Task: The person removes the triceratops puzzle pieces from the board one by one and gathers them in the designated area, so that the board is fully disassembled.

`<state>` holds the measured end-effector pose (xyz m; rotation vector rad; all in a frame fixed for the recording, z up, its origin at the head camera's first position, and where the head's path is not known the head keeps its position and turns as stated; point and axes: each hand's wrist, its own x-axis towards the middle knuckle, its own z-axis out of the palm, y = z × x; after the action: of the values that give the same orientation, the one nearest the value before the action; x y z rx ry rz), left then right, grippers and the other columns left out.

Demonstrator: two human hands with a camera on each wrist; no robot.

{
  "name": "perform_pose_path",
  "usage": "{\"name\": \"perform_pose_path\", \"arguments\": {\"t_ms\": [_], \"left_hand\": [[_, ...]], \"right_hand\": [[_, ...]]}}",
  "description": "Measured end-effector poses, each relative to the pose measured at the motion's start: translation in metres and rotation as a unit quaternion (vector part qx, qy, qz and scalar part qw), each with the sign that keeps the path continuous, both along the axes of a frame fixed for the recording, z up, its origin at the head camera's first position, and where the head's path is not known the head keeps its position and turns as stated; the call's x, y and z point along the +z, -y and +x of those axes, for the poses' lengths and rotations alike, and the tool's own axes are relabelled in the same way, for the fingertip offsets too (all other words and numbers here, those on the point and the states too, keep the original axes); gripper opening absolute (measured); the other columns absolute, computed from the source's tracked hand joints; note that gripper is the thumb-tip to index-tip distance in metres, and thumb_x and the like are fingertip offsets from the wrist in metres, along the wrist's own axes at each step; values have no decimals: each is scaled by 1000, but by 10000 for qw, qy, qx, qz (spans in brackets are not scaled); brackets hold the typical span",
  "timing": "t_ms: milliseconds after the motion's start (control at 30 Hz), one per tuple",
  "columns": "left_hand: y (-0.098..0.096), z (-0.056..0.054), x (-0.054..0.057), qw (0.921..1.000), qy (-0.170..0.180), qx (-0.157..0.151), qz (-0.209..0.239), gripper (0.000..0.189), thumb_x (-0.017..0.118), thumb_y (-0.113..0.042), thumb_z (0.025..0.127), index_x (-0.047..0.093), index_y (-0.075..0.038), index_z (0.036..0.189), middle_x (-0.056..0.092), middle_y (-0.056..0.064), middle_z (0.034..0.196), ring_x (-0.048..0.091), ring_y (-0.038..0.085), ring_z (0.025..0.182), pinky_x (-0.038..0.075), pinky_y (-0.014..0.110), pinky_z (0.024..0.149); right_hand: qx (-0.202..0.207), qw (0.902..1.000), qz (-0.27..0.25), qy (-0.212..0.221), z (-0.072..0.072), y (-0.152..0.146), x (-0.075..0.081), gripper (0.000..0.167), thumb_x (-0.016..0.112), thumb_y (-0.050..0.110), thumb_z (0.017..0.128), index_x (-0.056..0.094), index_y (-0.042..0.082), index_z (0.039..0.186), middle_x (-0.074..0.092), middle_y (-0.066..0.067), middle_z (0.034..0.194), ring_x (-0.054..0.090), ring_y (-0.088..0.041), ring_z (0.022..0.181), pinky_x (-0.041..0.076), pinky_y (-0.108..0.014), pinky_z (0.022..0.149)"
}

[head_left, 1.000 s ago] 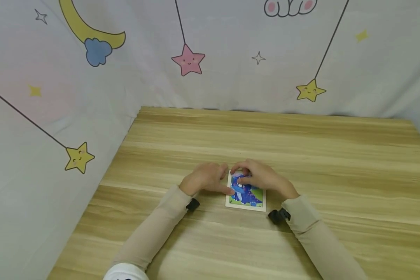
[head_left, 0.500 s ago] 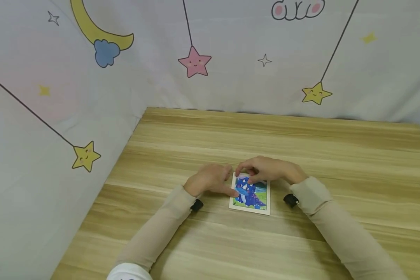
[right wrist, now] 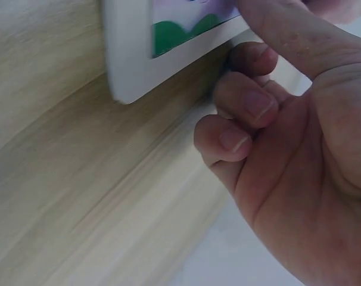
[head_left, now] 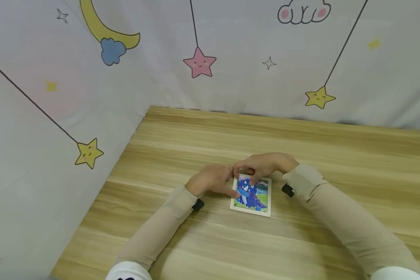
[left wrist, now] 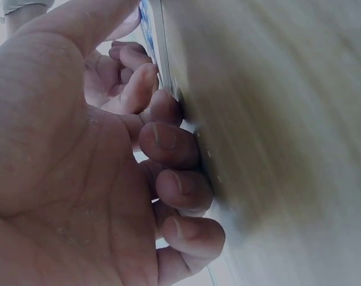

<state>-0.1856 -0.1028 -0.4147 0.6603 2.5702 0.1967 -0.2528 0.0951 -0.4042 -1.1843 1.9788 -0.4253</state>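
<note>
A: Left side?
B: Left hand (head_left: 211,181) at the left edge of the dinosaur picture board (head_left: 251,198). Thumb over the face, other fingers bent; can't tell if it pinches the edge.
A: Board position?
B: Flat on the tabletop (head_left: 210,245), pale border, picture up, between the hands.
A: Right?
B: Right hand (head_left: 262,165) at the far edge. Thumb on the picture, index finger near the far left corner, others curled; can't tell if that's a grip. Black wrist device (head_left: 288,190) beside the sleeve (head_left: 350,221).
</note>
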Motion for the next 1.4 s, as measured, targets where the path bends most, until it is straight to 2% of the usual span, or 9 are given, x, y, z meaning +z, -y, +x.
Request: {"name": "perform_pose_path", "arguments": {"t_ms": [133, 267, 400, 533, 800, 1000, 1133, 1300, 1400], "left_hand": [[0, 0, 1, 10000, 34, -18, 6, 70, 75, -65, 79, 56, -17, 126, 65, -5, 106, 58, 12, 87, 48, 28, 70], [0, -1, 2, 10000, 50, -4, 14, 70, 75, -66, 78, 56, -16, 123, 65, -5, 104, 57, 12, 85, 48, 29, 71], [1, 0, 1, 10000, 56, 1, 44, 65, 76, -65, 78, 57, -16, 116, 63, -5, 96, 55, 13, 79, 47, 28, 67], [1, 1, 0, 10000, 34, 33, 37, 65, 75, -66, 77, 58, -17, 115, 63, -6, 97, 55, 12, 79, 46, 28, 66], [-2, 5, -1, 10000, 40, 63, -40, 74, 74, -68, 77, 58, -17, 128, 67, -5, 112, 62, 15, 95, 50, 33, 75], [-2, 6, -1, 9998, -18, 70, -193, 66, 74, -69, 76, 59, -19, 116, 61, -6, 94, 57, 14, 81, 47, 31, 68], [-2, 7, -2, 9998, -22, 110, -162, 61, 75, -69, 76, 59, -19, 109, 59, -7, 91, 55, 13, 78, 45, 30, 66], [-2, 6, -1, 9999, -102, 40, -68, 66, 74, -67, 77, 58, -19, 118, 64, -6, 104, 60, 14, 89, 48, 31, 71], [-1, 6, -1, 9999, -135, -101, 6, 78, 74, -66, 79, 49, -17, 135, 66, 0, 116, 63, 17, 97, 52, 34, 79]], "right_hand": [[48, 10000, -77, 1, 1, 3, 2, 41, 75, 3, 88, 53, 18, 118, 45, -2, 78, 42, -13, 72, 38, -28, 67], [9, 9998, -196, 26, 3, 4, 2, 40, 76, 1, 86, 51, 16, 115, 48, -5, 85, 43, -14, 74, 39, -28, 69], [15, 9990, -440, -115, 5, 4, 0, 37, 77, 1, 86, 52, 15, 110, 50, -3, 100, 46, -16, 88, 41, -31, 78], [-117, 9977, -667, -79, 9, 3, -3, 34, 77, 1, 86, 51, 14, 103, 49, -1, 110, 45, -19, 101, 40, -34, 85], [-322, 9932, -1097, 230, 18, -8, -11, 23, 68, 2, 93, 54, 12, 107, 51, 0, 90, 47, -13, 80, 40, -26, 71], [-731, 9843, -1570, 335, 19, -16, -20, 13, 64, 12, 99, 63, 17, 111, 58, 0, 88, 53, -13, 76, 45, -25, 68], [-881, 9792, -1816, 214, 24, -19, -23, 11, 63, 15, 100, 66, 18, 111, 59, 1, 88, 53, -14, 78, 45, -26, 69], [-1101, 9720, -2067, 191, 29, -22, -24, 12, 61, 13, 101, 66, 15, 112, 58, 0, 88, 53, -14, 79, 45, -26, 70], [-1241, 9683, -2163, 151, 31, -22, -28, 15, 60, 13, 101, 65, 14, 115, 58, 0, 91, 54, -15, 82, 47, -27, 72]]}}
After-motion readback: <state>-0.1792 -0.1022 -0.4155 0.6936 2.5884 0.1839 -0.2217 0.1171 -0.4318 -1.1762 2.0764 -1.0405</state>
